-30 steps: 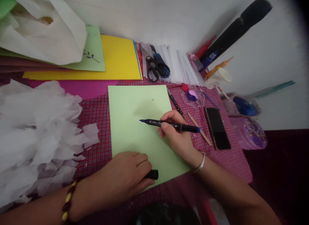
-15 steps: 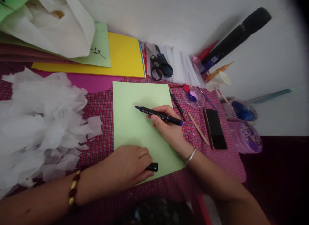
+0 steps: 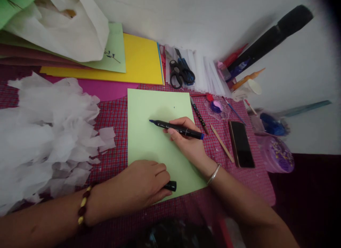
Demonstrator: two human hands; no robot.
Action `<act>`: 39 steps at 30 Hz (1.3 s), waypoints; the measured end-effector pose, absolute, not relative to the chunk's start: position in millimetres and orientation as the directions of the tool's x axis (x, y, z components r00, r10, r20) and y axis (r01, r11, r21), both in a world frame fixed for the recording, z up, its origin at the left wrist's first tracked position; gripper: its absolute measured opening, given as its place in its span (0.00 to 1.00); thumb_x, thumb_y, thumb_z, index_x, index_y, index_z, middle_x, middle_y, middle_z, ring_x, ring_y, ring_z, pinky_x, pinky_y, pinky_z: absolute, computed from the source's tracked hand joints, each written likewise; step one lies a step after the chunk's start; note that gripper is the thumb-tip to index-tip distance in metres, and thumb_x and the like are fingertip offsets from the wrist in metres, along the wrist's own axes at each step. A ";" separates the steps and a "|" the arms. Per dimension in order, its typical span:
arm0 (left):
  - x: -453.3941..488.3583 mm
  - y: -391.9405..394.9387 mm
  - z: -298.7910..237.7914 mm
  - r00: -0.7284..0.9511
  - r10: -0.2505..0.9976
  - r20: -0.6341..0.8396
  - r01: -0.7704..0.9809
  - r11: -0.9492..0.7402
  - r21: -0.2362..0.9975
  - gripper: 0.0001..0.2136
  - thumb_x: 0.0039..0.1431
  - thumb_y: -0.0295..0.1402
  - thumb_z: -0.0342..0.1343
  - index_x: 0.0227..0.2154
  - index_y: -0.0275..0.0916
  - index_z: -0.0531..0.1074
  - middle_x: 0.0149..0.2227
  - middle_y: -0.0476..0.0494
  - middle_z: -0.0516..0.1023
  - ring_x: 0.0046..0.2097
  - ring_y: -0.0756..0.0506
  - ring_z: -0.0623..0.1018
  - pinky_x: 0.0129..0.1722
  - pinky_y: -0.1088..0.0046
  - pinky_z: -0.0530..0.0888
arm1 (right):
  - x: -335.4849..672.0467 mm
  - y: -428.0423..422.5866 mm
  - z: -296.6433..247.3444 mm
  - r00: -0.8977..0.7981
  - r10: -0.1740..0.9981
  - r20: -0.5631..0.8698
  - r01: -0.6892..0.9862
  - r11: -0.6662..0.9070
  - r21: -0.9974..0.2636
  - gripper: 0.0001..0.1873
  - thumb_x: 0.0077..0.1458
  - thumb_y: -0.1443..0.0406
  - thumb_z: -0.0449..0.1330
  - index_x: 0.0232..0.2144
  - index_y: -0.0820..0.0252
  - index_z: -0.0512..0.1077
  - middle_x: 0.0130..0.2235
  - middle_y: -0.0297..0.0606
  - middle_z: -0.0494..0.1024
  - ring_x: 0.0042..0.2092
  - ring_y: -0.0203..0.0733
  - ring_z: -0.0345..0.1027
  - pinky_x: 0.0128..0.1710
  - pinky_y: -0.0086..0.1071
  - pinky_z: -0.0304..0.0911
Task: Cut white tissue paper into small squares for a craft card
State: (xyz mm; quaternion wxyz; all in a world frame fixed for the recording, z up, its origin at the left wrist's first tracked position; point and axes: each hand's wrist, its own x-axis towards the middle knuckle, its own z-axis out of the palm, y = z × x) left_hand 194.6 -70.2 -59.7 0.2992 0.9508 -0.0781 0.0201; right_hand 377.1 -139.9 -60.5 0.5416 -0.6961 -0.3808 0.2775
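Note:
A light green sheet of paper (image 3: 149, 141) lies on the red checked cloth (image 3: 112, 116) in front of me. My right hand (image 3: 186, 143) is closed round a black marker (image 3: 176, 129) with a blue tip, which points left just above the middle of the sheet. My left hand (image 3: 138, 186) rests on the sheet's lower left corner, fingers curled round the black marker cap (image 3: 170, 186). A small dark dot shows near the sheet's upper right.
White tissue paper (image 3: 39, 138) is heaped at the left. Yellow (image 3: 138, 63) and pink card lie at the back, with scissors (image 3: 181, 72) on white strips. A phone (image 3: 241, 144), wooden stick, pen, paint tray and purple tub (image 3: 277, 155) sit at the right.
My right hand and the marker have shifted up and left over the sheet, the tip now nearer the sheet's middle. My left hand stays on the corner with the cap.

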 end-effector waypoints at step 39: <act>185.9 -82.2 -61.5 0.949 -0.279 0.144 -0.314 -0.869 0.383 0.09 0.69 0.37 0.52 0.37 0.38 0.71 0.32 0.45 0.75 0.32 0.43 0.72 0.31 0.65 0.66 | 366.2 -210.8 -49.0 0.514 0.856 -0.059 0.156 -0.161 -0.975 0.06 0.60 0.63 0.61 0.38 0.53 0.78 0.29 0.33 0.82 0.30 0.38 0.77 0.32 0.34 0.73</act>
